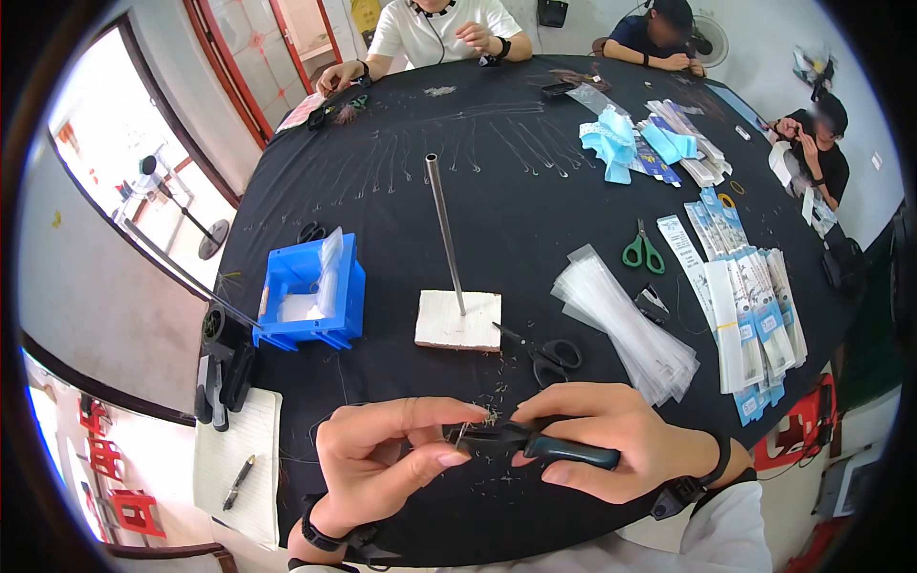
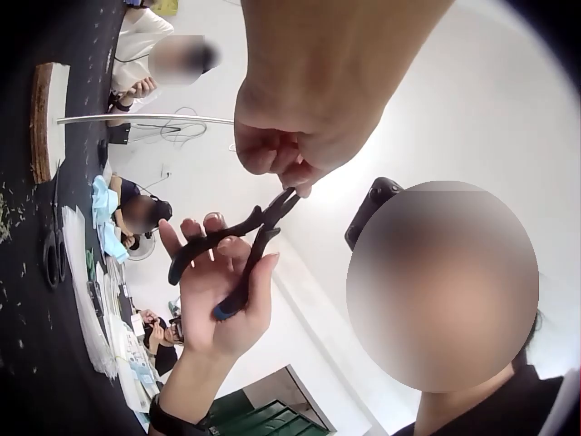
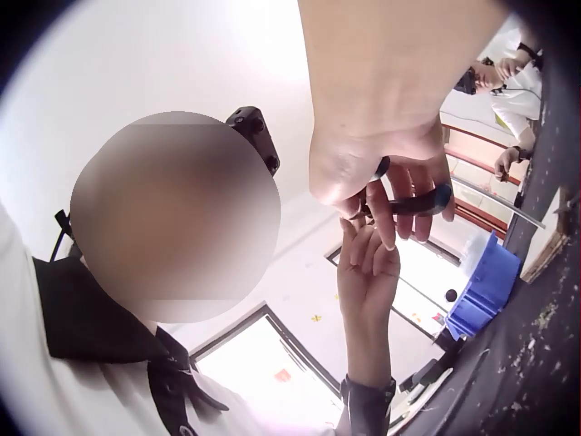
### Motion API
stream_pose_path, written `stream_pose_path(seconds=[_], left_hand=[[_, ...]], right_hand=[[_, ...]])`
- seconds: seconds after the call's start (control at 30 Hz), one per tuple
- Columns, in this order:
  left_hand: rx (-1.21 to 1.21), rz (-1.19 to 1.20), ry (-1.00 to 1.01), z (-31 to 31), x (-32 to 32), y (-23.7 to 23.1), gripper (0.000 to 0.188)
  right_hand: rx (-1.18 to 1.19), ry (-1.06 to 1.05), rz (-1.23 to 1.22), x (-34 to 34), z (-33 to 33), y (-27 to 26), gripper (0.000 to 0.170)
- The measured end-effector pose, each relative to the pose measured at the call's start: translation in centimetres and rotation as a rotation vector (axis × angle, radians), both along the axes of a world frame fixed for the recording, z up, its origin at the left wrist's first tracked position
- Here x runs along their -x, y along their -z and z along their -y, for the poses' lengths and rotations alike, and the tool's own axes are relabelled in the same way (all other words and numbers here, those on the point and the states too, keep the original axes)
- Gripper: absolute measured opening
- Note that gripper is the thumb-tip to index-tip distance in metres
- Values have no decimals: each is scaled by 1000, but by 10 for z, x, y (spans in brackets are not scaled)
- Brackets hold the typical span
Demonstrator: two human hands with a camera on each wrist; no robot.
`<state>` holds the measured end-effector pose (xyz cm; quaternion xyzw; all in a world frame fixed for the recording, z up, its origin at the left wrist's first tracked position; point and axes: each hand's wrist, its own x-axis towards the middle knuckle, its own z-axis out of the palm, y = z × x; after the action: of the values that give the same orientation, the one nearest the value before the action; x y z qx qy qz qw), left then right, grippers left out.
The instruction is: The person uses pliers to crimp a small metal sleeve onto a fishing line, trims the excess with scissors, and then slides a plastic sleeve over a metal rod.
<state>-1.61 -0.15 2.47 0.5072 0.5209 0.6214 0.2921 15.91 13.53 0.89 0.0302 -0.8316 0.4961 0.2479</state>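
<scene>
Near the table's front edge, my right hand (image 1: 616,435) holds dark-handled pliers (image 1: 573,452), their jaws pointing left. Thumb and forefinger of my left hand (image 1: 382,463) pinch a small thin metal wire piece (image 1: 462,436) right at the pliers' tips. In the left wrist view the pliers (image 2: 263,222) have their handles spread across the right palm, and the tips meet the left fingertips. The right wrist view has a pliers handle (image 3: 422,202) across the right fingers; the wire is hidden there.
Ahead, a metal rod (image 1: 444,234) rises from a white block (image 1: 458,329). Black scissors (image 1: 554,361) lie beside it, plastic sleeves (image 1: 630,329) farther right. A blue bin (image 1: 353,296), stapler (image 1: 212,392) and notebook (image 1: 258,449) are left. Other people sit around the table.
</scene>
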Motion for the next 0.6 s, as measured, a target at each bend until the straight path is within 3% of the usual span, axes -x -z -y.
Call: stream_pose_path(seconds=[0.2,0.3,0.5,0.6], left_hand=[[3,-94,-40,1,-1,-2,25],[-19,-251,-28,1,2,-2,28],[91,193,-139,4,-11,0,24],[99,213,-100,5,-13,1,16]], right_hand=[[13,6,72,-5,0,-5,12],[-12,43,18,-4,2,-2,13],[-167,184,-117,0,3,1,13],[-255,229,-90,-1,3,-2,15]])
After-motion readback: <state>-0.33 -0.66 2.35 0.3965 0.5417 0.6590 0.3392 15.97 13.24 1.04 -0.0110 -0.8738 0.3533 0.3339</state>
